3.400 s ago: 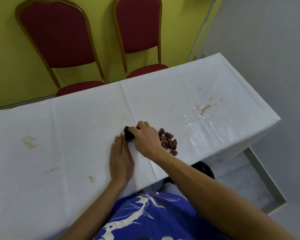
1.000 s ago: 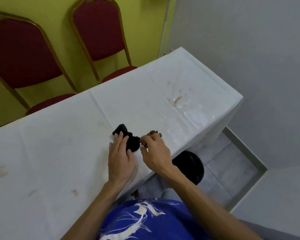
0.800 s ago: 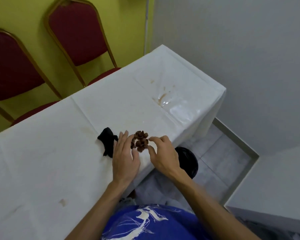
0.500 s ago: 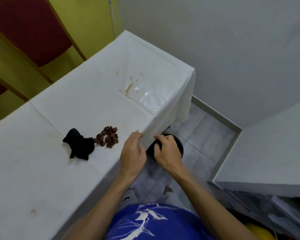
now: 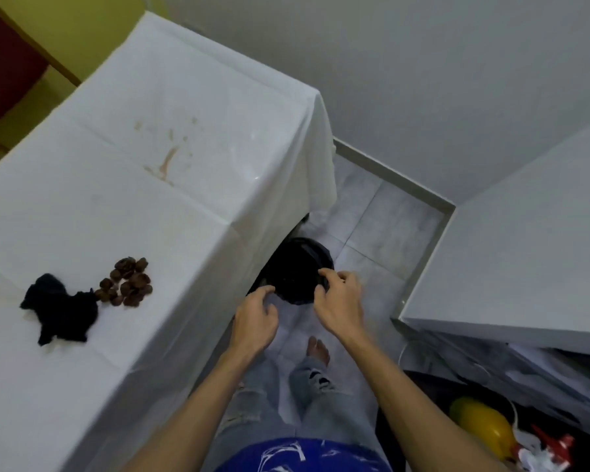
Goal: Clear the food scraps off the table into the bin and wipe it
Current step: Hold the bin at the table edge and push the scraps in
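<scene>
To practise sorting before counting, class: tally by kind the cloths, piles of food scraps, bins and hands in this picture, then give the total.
black cloth: 1
pile of food scraps: 1
bin: 1
hands: 2, left hand and right hand
Total: 5

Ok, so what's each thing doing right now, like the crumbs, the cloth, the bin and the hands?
food scraps, piled on the table, not binned yet.
black cloth, crumpled beside the scraps, nobody holding it.
bin, on the floor by the table's edge.
right hand, gripping the bin's rim.
left hand, at the bin's near side, grip unclear.
brown stain, on the table, not wiped.
</scene>
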Available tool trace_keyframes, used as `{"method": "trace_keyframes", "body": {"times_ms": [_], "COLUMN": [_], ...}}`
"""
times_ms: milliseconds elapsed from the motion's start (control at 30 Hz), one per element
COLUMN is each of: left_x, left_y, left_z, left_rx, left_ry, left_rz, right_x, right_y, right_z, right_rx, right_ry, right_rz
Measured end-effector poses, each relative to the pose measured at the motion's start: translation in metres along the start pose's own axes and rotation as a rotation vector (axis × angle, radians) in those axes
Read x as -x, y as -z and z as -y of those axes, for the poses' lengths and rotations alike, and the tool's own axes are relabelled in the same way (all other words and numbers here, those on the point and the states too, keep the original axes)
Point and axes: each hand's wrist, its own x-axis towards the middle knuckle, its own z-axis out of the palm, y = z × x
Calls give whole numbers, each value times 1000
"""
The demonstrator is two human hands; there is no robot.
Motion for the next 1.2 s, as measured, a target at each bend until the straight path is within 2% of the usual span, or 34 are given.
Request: {"method": "trace_keyframes", "body": {"times_ms": [167, 367, 733, 867, 1000, 1133, 1200], "left_x": [-32, -111, -261, -304, -333, -347, -342], "left_y": [-27, -70, -179, -224, -257, -261, -253], "left_z": [27, 69, 180, 222, 244, 256, 250], "left_rx": [-30, -25, -71, -55, -26, -58, -67], "left_ry": [65, 164, 264, 304, 327, 374, 361], "left_rz": [145, 218, 226, 209, 234, 125, 129], "right_x": [-34, -86, -222, -265, -284, -280, -274], "right_y": [-36, -97, -236, -285, -308, -308, -298], "right_z": [-32, -80, -197, -224, -248, -259, -255], "right_rx": [4, -6, 103, -13, -200, -232, -235], "right_ry": [-91, -188, -316, -456, -582, -615, -615], "right_rz": [65, 88, 197, 233, 179, 117, 91]}}
